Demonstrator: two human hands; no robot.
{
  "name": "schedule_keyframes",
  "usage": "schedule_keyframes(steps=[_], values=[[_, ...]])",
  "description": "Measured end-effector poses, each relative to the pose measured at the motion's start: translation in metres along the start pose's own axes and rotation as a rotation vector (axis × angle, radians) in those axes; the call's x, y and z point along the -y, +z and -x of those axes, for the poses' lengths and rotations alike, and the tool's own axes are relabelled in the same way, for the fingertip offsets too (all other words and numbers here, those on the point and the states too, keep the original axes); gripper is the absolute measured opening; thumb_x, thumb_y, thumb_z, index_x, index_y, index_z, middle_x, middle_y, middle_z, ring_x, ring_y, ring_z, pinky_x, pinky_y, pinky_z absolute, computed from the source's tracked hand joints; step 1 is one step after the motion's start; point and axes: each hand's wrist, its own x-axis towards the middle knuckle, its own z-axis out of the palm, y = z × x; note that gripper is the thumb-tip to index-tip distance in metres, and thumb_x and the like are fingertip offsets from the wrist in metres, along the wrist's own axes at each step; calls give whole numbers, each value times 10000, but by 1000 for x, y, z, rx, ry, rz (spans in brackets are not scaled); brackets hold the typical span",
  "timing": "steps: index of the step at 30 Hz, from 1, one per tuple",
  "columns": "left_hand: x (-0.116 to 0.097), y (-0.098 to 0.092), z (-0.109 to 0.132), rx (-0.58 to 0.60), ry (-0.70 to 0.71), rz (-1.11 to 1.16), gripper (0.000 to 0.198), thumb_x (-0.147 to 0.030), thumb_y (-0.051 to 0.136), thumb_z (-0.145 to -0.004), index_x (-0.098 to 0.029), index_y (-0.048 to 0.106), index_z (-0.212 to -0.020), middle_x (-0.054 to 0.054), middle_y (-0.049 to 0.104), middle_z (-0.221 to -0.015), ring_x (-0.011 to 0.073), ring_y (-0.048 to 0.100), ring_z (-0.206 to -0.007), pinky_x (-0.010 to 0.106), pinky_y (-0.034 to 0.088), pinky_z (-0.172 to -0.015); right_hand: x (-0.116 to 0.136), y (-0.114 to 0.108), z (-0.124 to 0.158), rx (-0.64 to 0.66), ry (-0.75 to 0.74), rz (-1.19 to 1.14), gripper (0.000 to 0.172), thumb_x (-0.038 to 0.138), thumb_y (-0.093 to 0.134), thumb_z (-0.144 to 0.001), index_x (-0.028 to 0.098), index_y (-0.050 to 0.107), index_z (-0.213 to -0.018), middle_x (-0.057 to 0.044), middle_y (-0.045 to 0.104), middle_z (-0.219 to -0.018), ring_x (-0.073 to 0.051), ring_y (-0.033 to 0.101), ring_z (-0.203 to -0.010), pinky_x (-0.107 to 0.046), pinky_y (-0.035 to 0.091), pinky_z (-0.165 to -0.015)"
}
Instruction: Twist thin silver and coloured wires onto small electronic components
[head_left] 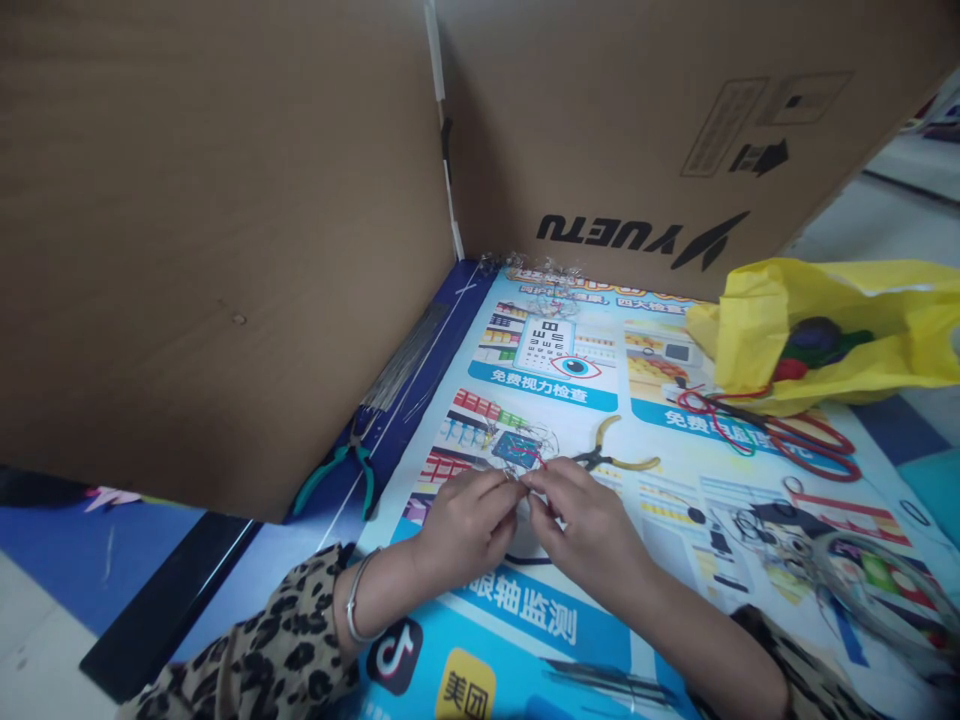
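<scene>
My left hand [469, 525] and my right hand [585, 515] meet fingertip to fingertip over the printed sheet. Both are closed in a pinch. A short red thread [529, 453] runs down to the fingertips of my right hand. What my left fingers pinch is too small and covered to make out. Just beyond the fingers, fine bent wires [553, 438] spread in loose loops. Pliers with yellow handles [600, 458] lie open just past my right hand. To the left, teal-handled pliers [341, 470] rest by the cardboard.
Tall cardboard panels [225, 250] wall off the left and back. A bundle of straight wires [405, 360] lies along the left panel. On the right are a yellow bag [757, 330], red-handled scissors [814, 445] and a wire coil [877, 580]. Tangled wire pieces [551, 285] sit at the back.
</scene>
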Motion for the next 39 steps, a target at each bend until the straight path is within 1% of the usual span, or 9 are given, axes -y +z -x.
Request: schedule_keyframes(steps=[5, 10, 12, 16, 20, 25, 29, 32, 39], values=[[-3, 0, 1, 33, 40, -149, 162, -122, 475, -792, -141, 583, -911, 42, 644, -713, 189, 592, -628, 318, 465, -576, 2, 0, 0, 56, 51, -7, 203, 89, 462, -794, 140, 630, -895, -85, 616, -823, -192, 619, -751, -309, 523, -667], [-4, 0, 1, 0, 112, -216, 111, -130, 481, -796, -156, 578, -842, 20, 633, -665, 174, 578, -570, 311, 426, -538, 0, 0, -3, 85, 119, -48, 160, 108, 466, -783, 171, 612, -800, -44, 592, -744, -161, 590, -663, -273, 491, -607], [-5, -2, 0, 7, 123, -221, 112, -132, 481, -798, -156, 577, -851, 19, 635, -662, 169, 578, -566, 303, 418, -530, -1, 0, -5, 81, 155, -72, 146, 108, 477, -766, 180, 604, -773, -33, 591, -736, -147, 578, -638, -258, 478, -592], [-5, -6, -1, -59, 103, -268, 202, -137, 523, -791, -149, 569, -987, 1, 627, -624, 160, 566, -530, 290, 412, -520, -4, -2, -6, 58, 219, -133, 140, 99, 501, -734, 181, 609, -766, -21, 590, -734, -125, 562, -617, -235, 466, -584], [1, -9, 2, -88, 95, -269, 192, -130, 546, -787, -161, 582, -972, -7, 616, -591, 150, 566, -517, 277, 426, -536, -6, -6, -8, 49, 283, -187, 157, 82, 503, -699, 181, 615, -746, -6, 587, -709, -109, 542, -582, -223, 451, -560], [14, -8, 4, -59, 22, -243, 122, -142, 554, -806, -174, 607, -911, 9, 661, -651, 153, 614, -571, 267, 461, -572, -10, -10, -13, 81, 438, -280, 133, 124, 508, -691, 188, 624, -700, 4, 584, -658, -108, 527, -559, -227, 436, -534], [20, -10, 1, -38, -55, -93, 172, -140, 533, -829, -180, 617, -974, 30, 687, -786, 155, 648, -713, 253, 506, -644, -14, -14, -17, 118, 627, -482, 101, 196, 534, -699, 177, 631, -722, 22, 552, -580, -100, 492, -516, -202, 398, -456], [21, -12, -2, -66, -81, -4, 199, -135, 525, -835, -181, 627, -999, 47, 686, -855, 153, 646, -797, 253, 522, -699, -14, -17, -19, 151, 730, -586, 103, 230, 559, -691, 167, 631, -730, 25, 548, -571, -94, 482, -506, -196, 387, -446], [25, -5, -12, -123, -331, 229, 156, -143, 548, -822, -190, 674, -902, 36, 679, -812, 140, 629, -772, 257, 516, -695, -14, -18, -20, 163, 752, -595, 111, 252, 572, -688, 168, 630, -733, 15, 576, -602, -96, 493, -520, -205, 394, -469]])
